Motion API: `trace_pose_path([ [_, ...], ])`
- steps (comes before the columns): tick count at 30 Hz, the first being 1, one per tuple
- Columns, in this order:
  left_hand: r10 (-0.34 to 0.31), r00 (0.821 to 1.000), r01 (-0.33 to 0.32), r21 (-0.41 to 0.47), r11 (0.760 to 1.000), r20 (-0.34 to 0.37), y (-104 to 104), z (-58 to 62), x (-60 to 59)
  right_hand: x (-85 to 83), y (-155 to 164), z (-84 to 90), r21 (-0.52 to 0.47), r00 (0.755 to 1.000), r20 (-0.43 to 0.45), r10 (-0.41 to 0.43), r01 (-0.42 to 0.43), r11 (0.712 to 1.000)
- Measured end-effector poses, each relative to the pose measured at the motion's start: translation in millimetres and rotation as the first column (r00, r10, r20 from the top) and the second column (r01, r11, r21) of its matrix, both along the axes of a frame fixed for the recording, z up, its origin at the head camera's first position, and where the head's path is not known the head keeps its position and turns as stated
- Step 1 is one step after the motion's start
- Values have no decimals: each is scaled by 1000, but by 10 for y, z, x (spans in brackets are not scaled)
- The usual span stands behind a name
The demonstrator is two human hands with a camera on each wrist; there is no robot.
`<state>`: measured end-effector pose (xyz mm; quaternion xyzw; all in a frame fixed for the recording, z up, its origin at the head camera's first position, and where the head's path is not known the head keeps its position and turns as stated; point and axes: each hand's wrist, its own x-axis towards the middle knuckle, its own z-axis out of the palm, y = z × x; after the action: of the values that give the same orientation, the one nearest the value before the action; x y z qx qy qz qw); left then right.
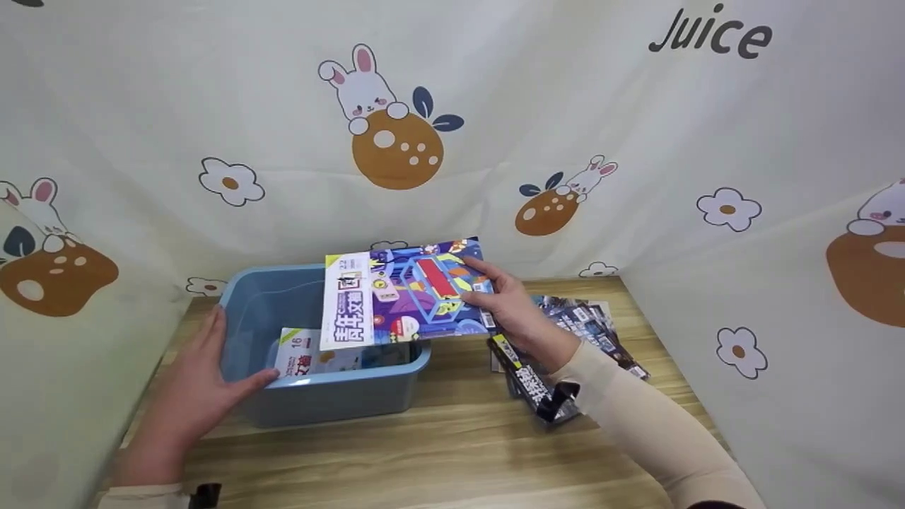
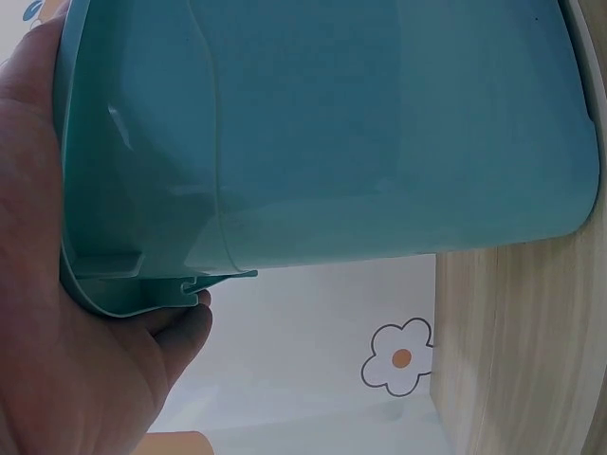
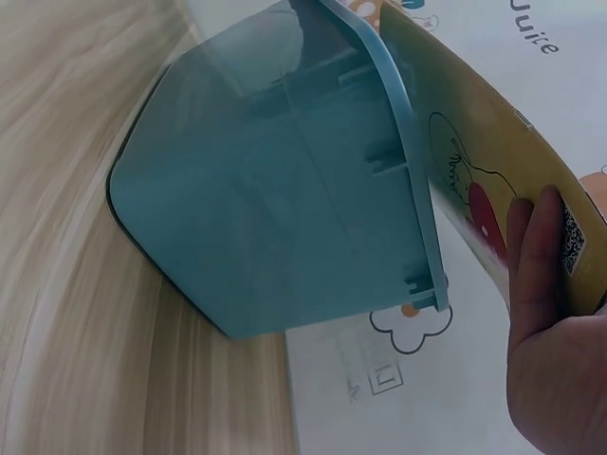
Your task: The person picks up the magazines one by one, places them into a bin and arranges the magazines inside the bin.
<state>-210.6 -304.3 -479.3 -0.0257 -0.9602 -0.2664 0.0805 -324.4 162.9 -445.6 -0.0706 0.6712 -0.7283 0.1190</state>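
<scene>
A blue plastic bin (image 1: 332, 396) stands on the wooden table; one magazine (image 1: 311, 353) lies inside it. My left hand (image 1: 194, 385) rests against the bin's left front corner, thumb along the rim, fingers straight. In the left wrist view the palm (image 2: 57, 313) presses the bin wall (image 2: 360, 133). My right hand (image 1: 512, 311) holds a colourful purple magazine (image 1: 399, 293) by its right edge, tilted above the bin's right rim. The right wrist view shows fingers (image 3: 531, 256) under the magazine's yellow back cover (image 3: 484, 161), beside the bin (image 3: 275, 209).
More magazines (image 1: 565, 339) lie in a loose pile on the table (image 1: 452, 445) under my right forearm. Cloth walls printed with rabbits and flowers (image 1: 396, 120) close in the back, left and right sides.
</scene>
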Motion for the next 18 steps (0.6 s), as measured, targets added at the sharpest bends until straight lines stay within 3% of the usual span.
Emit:
trace_pose_path([
  [18, 0, 1000, 0, 6, 1000, -11, 5, 0, 3, 6, -285, 11, 25, 999, 2, 35, -35, 999],
])
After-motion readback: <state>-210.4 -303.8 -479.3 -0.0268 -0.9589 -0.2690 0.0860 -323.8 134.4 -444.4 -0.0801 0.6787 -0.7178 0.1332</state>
